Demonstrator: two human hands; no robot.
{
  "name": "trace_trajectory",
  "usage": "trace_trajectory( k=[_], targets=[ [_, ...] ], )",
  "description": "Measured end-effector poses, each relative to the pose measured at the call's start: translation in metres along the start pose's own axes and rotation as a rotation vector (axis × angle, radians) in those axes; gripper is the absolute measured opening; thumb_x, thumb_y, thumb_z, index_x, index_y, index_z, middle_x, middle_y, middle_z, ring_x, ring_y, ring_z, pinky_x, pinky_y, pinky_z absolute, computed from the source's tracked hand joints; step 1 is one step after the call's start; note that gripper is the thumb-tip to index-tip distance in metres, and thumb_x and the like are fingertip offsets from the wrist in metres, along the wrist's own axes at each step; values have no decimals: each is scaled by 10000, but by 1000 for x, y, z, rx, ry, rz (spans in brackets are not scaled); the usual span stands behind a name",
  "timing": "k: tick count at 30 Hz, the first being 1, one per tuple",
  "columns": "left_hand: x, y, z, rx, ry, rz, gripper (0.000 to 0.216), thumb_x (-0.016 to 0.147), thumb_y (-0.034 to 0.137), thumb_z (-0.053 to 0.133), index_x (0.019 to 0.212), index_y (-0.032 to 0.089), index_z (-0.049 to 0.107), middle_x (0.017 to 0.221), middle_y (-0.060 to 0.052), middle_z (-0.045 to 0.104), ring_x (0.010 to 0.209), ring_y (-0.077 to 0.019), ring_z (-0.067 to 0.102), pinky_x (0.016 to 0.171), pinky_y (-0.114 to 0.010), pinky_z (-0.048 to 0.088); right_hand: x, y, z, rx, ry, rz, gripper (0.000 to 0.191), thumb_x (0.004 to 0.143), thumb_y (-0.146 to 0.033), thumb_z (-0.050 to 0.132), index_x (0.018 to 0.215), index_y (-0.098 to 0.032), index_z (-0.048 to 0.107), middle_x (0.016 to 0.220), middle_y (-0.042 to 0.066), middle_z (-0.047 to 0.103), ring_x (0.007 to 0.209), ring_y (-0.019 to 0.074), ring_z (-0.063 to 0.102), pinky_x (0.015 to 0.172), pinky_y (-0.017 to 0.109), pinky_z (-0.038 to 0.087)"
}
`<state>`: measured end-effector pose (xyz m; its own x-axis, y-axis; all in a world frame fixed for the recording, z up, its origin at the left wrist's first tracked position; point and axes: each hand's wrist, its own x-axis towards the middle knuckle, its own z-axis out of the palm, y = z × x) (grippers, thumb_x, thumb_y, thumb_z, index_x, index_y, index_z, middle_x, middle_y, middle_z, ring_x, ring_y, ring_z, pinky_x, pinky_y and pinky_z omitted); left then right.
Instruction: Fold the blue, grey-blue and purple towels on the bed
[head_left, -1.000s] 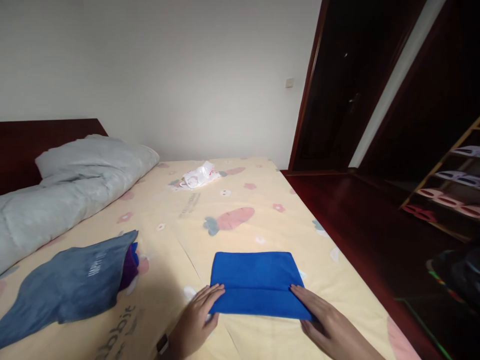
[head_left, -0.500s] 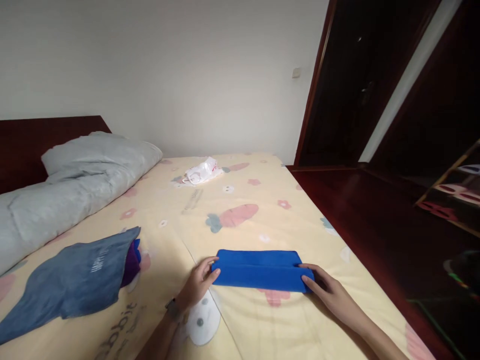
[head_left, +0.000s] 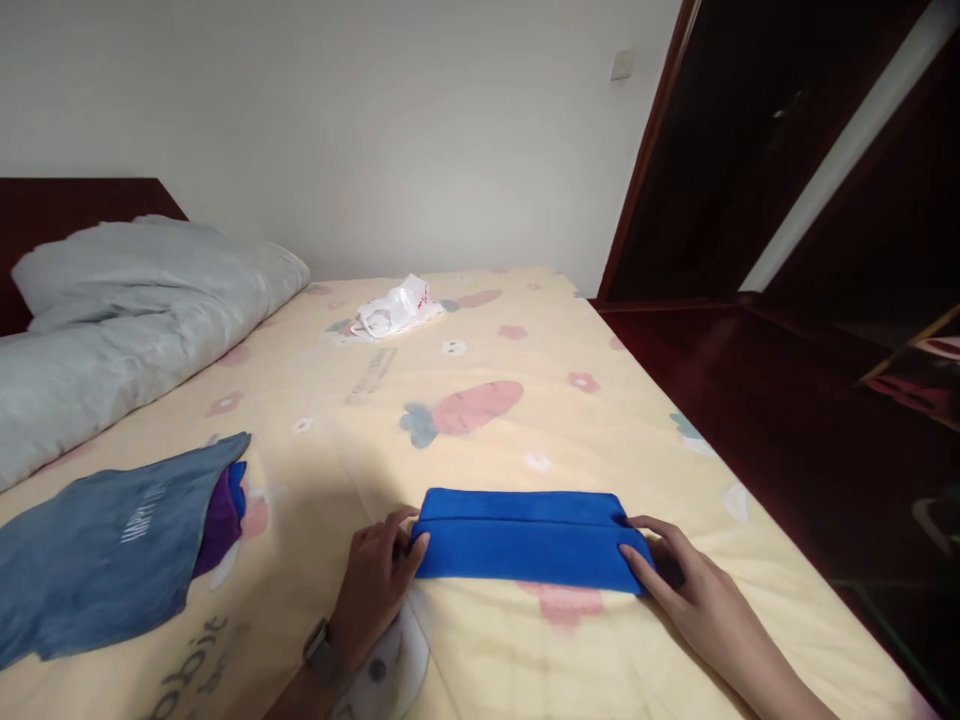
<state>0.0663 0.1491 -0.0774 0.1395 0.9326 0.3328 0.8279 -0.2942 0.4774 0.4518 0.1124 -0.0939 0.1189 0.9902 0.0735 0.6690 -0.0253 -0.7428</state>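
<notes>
A blue cloth (head_left: 525, 545), folded into a long flat strip, lies on the patterned bed sheet (head_left: 480, 650). A fold line runs lengthwise along it. My left hand (head_left: 379, 565), with a watch (head_left: 321, 645) at the wrist, pinches the cloth's left end between thumb and fingers. At the opposite end, my right hand (head_left: 682, 575) grips the cloth's edge, thumb on top. To the left rests a grey-blue denim-like piece (head_left: 112, 560) with white lettering. Purple cloth (head_left: 219, 525) and a bit of blue stick out from under its right edge.
A crumpled white plastic bag (head_left: 397, 307) sits farther back on the bed. Along the left side lies a bunched grey quilt (head_left: 165, 300) near the dark headboard (head_left: 82, 215). The bed's right edge drops to a dark red floor (head_left: 712, 370), with a dark door (head_left: 735, 150) beyond.
The view has tilted down and come slightly nearer, so the cloth looks bigger. Both hands keep hold of its ends, and the upper layer's fold looks straighter and flatter.
</notes>
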Motion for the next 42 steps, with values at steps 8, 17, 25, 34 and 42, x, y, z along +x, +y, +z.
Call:
trace_trajectory(
  k=[8, 17, 25, 34, 42],
  targets=[
    [-7, 0, -6, 163, 233, 199, 200, 1001, 339, 504, 1090, 223, 641, 997, -51, 704, 977, -230, 659, 915, -409, 479, -6, 1, -2, -188, 240, -133, 438, 936, -594, 496, 1220, -267, 560, 987, 54, 691, 914, 243, 657, 757, 363, 551],
    [2, 86, -7, 323, -135, 783, 583, 1023, 383, 447, 1558, 184, 332, 1574, -75, 429, 1462, -252, 369, 1226, -433, 298, -19, -69, 18, -436, 20, -929, 605, 982, -357, 522, 1549, -240, 347, 1512, 61, 505, 1386, 237, 477, 1173, 423, 392],
    [18, 31, 8, 272, -260, 671, 695, 981, 363, 542, 1595, 260, 233, 1552, -42, 461, 1384, -238, 491, 1166, -413, 413, 4, -16, 15, -540, -55, -792, 692, 975, -394, 534, 1588, -277, 234, 1551, 20, 412, 1375, 255, 489, 1123, 395, 470],
    [37, -13, -19, -31, -299, 422, 609, 818, 159, 615, 1385, 369, 541, 1372, 5, 646, 1188, -223, 663, 981, -326, 569, 20, 17, -7, -202, -109, -492, 499, 903, -382, 594, 1400, -369, 561, 1391, 16, 619, 1231, 294, 623, 987, 414, 583],
    [52, -21, -6, -295, -205, 91, 249, 955, 426, 568, 1056, 232, 686, 1180, -70, 691, 1060, -223, 671, 895, -311, 569, 35, 2, -11, 328, -217, -41, 483, 873, -548, 623, 1253, -250, 604, 1056, 70, 736, 943, 256, 699, 793, 310, 601]
  ],
)
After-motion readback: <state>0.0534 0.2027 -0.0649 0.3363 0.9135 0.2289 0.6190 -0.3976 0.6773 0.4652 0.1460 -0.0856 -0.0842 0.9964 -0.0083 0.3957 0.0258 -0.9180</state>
